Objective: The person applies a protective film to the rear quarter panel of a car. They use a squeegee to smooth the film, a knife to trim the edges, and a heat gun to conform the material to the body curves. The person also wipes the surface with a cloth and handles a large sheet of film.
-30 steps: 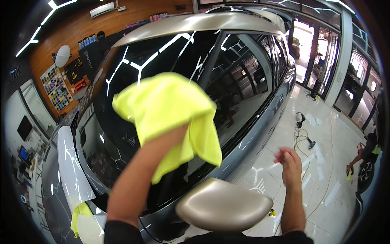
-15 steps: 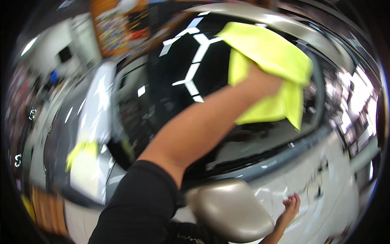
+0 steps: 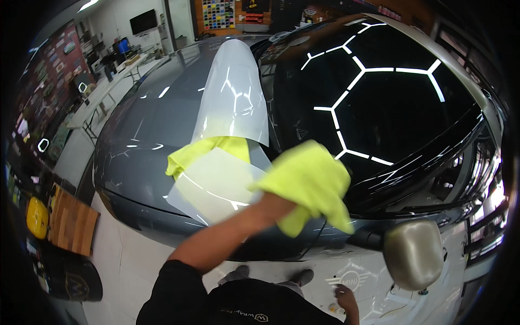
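Note:
My left hand (image 3: 279,204) reaches across the front of the car with a yellow-green cloth (image 3: 317,176) gripped in it. The cloth covers most of the fingers and hangs in folds, blurred by motion, near the lower corner of the dark windshield (image 3: 401,108). Beside it on the grey hood (image 3: 146,119) lies a long, curled, translucent white sheet (image 3: 230,103). A second yellow-green cloth (image 3: 203,151) rests there, partly under the sheet's flat near end (image 3: 216,187). My right hand (image 3: 345,298) hangs low by my side, its fingers loosely curled, with nothing seen in it.
A beige side mirror (image 3: 414,254) juts out at the right. My feet (image 3: 303,277) stand on the pale floor close to the car. On the left are a wooden-slatted piece (image 3: 73,219), a yellow container (image 3: 37,216) and a dark drum (image 3: 73,276). A long table (image 3: 103,92) stands behind.
My left hand has brought the cloth left and nearer, from over the windshield toward the sheet. The view has swung left, showing more hood. My right hand still hangs low.

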### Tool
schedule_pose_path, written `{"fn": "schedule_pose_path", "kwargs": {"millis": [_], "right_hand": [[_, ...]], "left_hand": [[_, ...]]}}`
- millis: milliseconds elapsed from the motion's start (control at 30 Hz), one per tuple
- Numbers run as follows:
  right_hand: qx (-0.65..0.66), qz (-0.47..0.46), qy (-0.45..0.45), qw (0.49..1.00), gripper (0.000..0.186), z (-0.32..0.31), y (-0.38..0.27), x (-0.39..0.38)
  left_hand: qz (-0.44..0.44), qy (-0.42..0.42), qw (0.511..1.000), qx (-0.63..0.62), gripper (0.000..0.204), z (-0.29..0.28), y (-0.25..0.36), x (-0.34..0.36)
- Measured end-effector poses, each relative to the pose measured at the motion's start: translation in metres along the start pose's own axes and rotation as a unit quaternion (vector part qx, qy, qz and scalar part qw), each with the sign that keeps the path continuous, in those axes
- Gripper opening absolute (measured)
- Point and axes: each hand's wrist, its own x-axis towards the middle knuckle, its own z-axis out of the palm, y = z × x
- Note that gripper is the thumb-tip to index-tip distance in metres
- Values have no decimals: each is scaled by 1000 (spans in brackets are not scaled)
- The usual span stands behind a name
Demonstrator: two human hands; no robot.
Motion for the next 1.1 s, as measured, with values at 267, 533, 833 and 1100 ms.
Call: {"fn": "schedule_pose_path", "kwargs": {"millis": [267,533,833,1100], "right_hand": [[115,-166,9,979,34,27,-291,4],[-67,-58,17,996,37,32,-284,-22],[-22,-4,46,999,38,94,-285,-70],[150,-74,106,980,41,97,-301,-89]], "left_hand": [[-145,96,782,598,26,-424,-51,90],[-4,-244,854,460,58,-266,-48,98],[68,-204,854,474,40,-279,-110,154],[250,193,851,419,34,-281,26,198]]}}
